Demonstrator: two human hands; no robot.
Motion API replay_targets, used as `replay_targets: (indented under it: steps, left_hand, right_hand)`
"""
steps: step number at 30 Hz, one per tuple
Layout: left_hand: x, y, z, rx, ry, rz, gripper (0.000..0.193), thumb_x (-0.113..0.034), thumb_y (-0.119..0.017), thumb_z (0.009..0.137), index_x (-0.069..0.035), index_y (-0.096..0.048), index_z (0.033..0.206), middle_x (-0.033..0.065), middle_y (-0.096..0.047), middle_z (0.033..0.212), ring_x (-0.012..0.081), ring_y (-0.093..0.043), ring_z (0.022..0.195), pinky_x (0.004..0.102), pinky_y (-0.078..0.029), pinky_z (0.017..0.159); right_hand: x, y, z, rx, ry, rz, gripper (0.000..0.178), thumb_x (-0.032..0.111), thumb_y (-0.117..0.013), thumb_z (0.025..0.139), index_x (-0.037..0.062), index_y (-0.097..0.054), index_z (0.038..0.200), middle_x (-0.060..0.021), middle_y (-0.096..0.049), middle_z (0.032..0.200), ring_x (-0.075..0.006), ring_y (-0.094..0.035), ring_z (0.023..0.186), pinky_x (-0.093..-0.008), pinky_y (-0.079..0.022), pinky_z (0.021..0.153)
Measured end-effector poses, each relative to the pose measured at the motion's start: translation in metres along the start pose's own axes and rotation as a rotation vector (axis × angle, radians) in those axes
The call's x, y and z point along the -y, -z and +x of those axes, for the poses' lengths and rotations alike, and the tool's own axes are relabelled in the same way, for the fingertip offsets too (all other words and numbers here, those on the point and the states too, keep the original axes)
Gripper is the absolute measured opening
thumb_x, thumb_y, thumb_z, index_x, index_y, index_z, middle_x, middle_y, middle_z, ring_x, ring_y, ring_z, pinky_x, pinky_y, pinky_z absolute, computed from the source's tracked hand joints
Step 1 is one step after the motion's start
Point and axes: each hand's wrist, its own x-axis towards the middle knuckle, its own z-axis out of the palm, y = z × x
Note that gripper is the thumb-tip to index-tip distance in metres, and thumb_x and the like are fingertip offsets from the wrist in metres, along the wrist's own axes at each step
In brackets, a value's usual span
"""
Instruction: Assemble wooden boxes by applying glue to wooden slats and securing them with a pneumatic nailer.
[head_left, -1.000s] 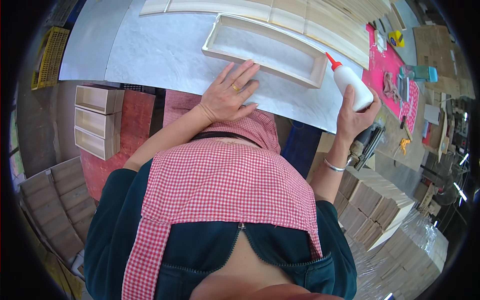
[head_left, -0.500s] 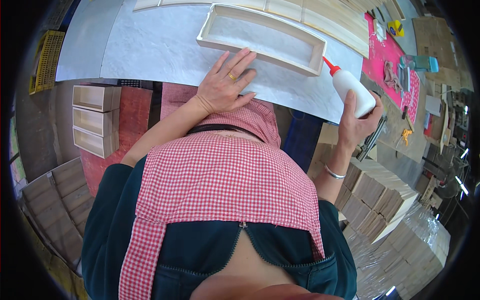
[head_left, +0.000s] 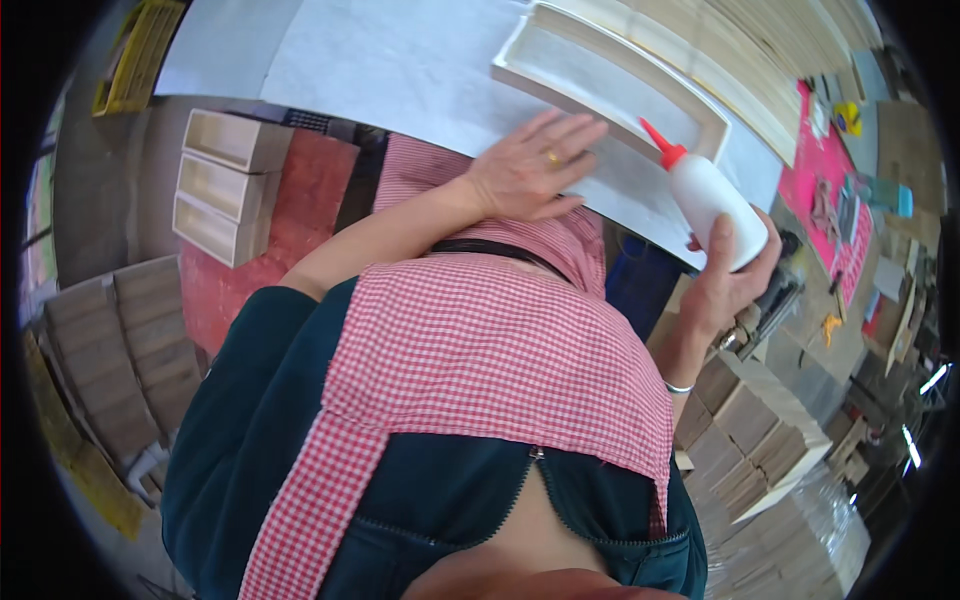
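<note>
A shallow, long wooden frame (head_left: pixel 545 92) with pale walls lies on the light grey tabletop. My left hand (head_left: pixel 535 168) is open, fingers spread, just in front of the frame's near wall; whether the fingertips touch the wood I cannot tell. In my right hand (head_left: pixel 735 275) is a white squeeze bottle (head_left: pixel 715 205) with a red pointed nozzle (head_left: pixel 662 143). The bottle tilts up and to the left, and its nozzle tip appears over the near wall toward the frame's right end. My fingers wrap round the bottle's lower part.
Pale wooden boards (head_left: pixel 770 60) lie along the table's far side. Three small wooden boxes (head_left: pixel 228 185) stand on a red board (head_left: pixel 310 200) at the left. Stacked wooden pieces (head_left: pixel 750 420) are at the right, below a bench with a pink sheet (head_left: pixel 805 190).
The whole view has swung, shifting the scene to the right. The bottle's nozzle has moved left along the frame, from its right end to over the near wall. My left hand stays beside the frame.
</note>
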Motion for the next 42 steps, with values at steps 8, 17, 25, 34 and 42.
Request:
replay_targets:
  steps: [8,17,25,34,42]
  left_hand:
    - [0.003,0.0,-0.007,0.034,0.017,-0.043,0.052,-0.046,-0.055,0.095,-0.005,-0.06,0.128,0.0163,-0.056,0.135,0.0318,-0.052,0.124,0.0455,-0.034,0.114]
    - [0.004,-0.004,-0.009,0.011,0.013,-0.044,0.053,-0.047,-0.056,0.094,-0.005,-0.059,0.127,0.0157,-0.058,0.127,0.0294,-0.054,0.116,0.0448,-0.038,0.109]
    - [0.003,0.007,0.0,0.018,0.016,-0.019,0.049,-0.046,-0.06,0.093,-0.006,-0.062,0.121,0.0146,-0.057,0.133,0.0287,-0.057,0.119,0.0436,-0.039,0.111]
    - [0.001,0.005,0.002,0.047,0.002,0.014,0.048,-0.047,-0.06,0.092,-0.005,-0.062,0.115,0.0162,-0.055,0.137,0.0301,-0.054,0.127,0.0427,-0.038,0.113]
    - [-0.002,0.01,0.006,0.091,0.012,0.017,0.046,-0.045,-0.06,0.092,-0.005,-0.063,0.114,0.0165,-0.054,0.14,0.029,-0.052,0.132,0.042,-0.036,0.115]
  right_hand:
    - [0.001,-0.1,-0.008,0.242,0.2,0.094,0.056,0.015,-0.081,0.083,0.0027,-0.051,0.128,-0.015,-0.062,0.111,-0.0257,-0.065,0.093,-0.0346,-0.056,0.08]
    - [0.004,-0.101,-0.006,0.225,0.258,0.01,0.057,0.017,-0.083,0.082,0.0024,-0.052,0.127,-0.0148,-0.062,0.111,-0.0268,-0.066,0.094,-0.0355,-0.056,0.081]
    - [0.002,-0.063,-0.006,0.125,0.257,-0.118,0.053,0.017,-0.083,0.083,0.0017,-0.053,0.124,-0.0143,-0.062,0.111,-0.0263,-0.065,0.094,-0.0345,-0.055,0.081]
    - [-0.007,-0.016,-0.01,-0.001,0.18,-0.188,0.049,0.018,-0.081,0.086,0.0017,-0.054,0.124,-0.0142,-0.062,0.111,-0.0252,-0.064,0.095,-0.0343,-0.055,0.081]
    - [-0.014,0.017,-0.012,-0.116,0.11,-0.246,0.047,0.016,-0.081,0.085,0.0007,-0.055,0.121,-0.0147,-0.062,0.112,-0.0252,-0.064,0.094,-0.0351,-0.055,0.082]
